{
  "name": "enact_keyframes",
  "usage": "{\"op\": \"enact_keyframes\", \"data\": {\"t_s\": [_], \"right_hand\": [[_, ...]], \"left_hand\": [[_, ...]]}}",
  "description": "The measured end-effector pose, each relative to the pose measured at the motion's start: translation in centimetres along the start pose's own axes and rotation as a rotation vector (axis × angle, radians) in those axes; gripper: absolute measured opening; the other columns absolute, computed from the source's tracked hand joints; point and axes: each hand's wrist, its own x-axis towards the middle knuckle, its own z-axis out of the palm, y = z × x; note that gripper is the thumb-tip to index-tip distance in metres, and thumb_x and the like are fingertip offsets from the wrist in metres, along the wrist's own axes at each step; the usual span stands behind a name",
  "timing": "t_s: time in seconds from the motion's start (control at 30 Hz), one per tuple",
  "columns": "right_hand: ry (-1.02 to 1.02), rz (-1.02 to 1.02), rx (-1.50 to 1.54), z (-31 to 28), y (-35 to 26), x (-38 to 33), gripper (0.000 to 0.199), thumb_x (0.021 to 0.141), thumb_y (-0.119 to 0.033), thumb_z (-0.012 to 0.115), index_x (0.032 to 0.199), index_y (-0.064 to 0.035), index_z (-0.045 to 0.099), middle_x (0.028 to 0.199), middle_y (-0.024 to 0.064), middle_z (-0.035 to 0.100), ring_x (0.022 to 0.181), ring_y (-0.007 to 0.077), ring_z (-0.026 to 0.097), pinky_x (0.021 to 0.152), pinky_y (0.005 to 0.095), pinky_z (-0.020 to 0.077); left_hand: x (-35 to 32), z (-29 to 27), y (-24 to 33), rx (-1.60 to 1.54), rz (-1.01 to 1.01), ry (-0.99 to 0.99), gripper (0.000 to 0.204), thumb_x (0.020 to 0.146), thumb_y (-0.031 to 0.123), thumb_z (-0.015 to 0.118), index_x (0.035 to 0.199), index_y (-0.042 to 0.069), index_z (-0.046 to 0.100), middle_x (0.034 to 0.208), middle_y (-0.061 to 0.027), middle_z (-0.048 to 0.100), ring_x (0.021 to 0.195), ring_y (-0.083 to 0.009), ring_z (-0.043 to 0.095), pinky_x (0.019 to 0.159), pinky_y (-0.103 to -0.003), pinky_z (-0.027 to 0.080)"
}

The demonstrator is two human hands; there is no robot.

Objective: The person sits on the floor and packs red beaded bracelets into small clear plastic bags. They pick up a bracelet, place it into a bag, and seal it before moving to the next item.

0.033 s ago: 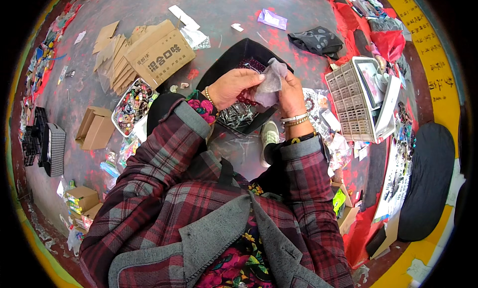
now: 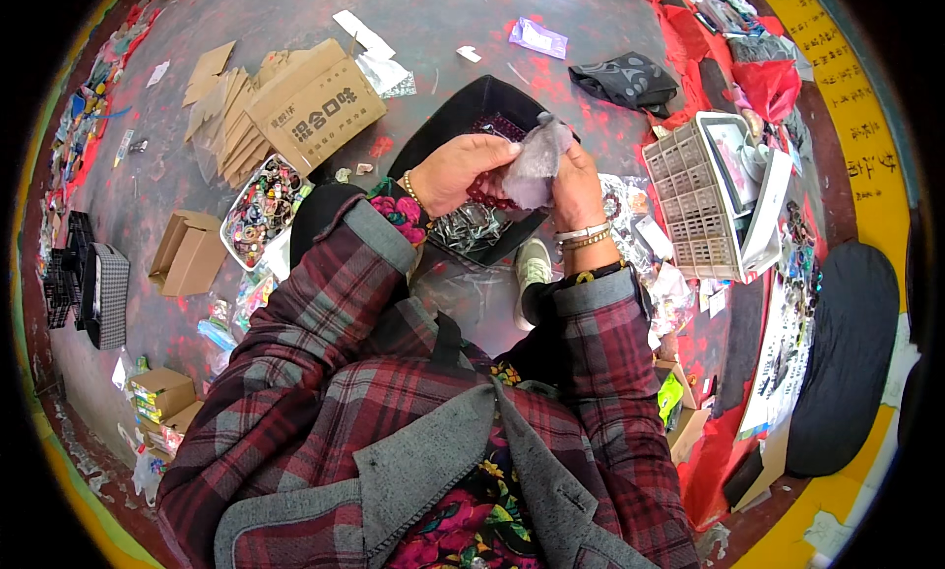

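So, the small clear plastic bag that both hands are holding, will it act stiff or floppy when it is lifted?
Probably floppy: the small clear plastic bag looks crumpled and folds between the left hand and the right hand. It seems light, since fingertips alone hold it up. Its glossy film may be slippery.

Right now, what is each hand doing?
Left hand: closed on the small clear plastic bag.
Right hand: closed on the same bag.

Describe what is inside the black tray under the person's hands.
The black tray holds a heap of small clear packets near its front edge and something dark red beneath the left hand. Both hands, the right hand too, and the small clear bag they pinch cover the middle.
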Motion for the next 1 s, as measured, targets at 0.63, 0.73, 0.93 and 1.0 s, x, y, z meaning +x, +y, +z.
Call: {"op": "enact_keyframes", "data": {"t_s": [0.63,0.73,0.93,1.0], "right_hand": [[-0.019,0.001,-0.12,0.3,-0.3,-0.2,0.019,0.088,-0.016,0.052,0.1,-0.0029,0.06,0.089,0.0024,0.061,0.078,0.0105,0.057,0.068,0.0252,0.0464],[0.047,0.136,0.298,1.3,-2.0,-0.8,0.024,0.09,-0.019,0.049,0.101,-0.0009,0.059,0.09,0.0051,0.061,0.079,0.0141,0.058,0.07,0.0274,0.047],[-0.103,-0.038,0.08,0.8,-0.6,-0.8,0.024,0.084,-0.006,0.056,0.108,-0.0023,0.056,0.097,0.0028,0.061,0.087,0.0114,0.057,0.077,0.025,0.0454],[-0.056,-0.081,0.015,1.5,-1.1,-1.1,0.022,0.083,-0.006,0.057,0.105,-0.0025,0.059,0.095,0.001,0.061,0.085,0.0096,0.056,0.075,0.0244,0.0453]], "left_hand": [[-0.1,0.2,0.3,-0.028,0.06,0.05,0.025,0.091,0.027,0.047,0.092,0.004,0.059,0.074,-0.0026,0.058,0.064,-0.013,0.054,0.062,-0.028,0.045],[-0.1,0.1,0.8,-0.187,0.109,0.012,0.026,0.092,0.027,0.046,0.092,0.005,0.058,0.073,-0.0029,0.057,0.066,-0.0153,0.054,0.065,-0.03,0.044],[-0.1,0.2,0.4,-0.201,0.111,0.041,0.026,0.092,0.027,0.046,0.098,0.005,0.058,0.088,-0.0052,0.061,0.079,-0.0153,0.059,0.074,-0.031,0.046],[-0.1,-0.1,0.5,-0.173,0.081,0.007,0.026,0.092,0.027,0.046,0.098,0.005,0.058,0.089,-0.0047,0.061,0.079,-0.0147,0.059,0.074,-0.03,0.047]]}}
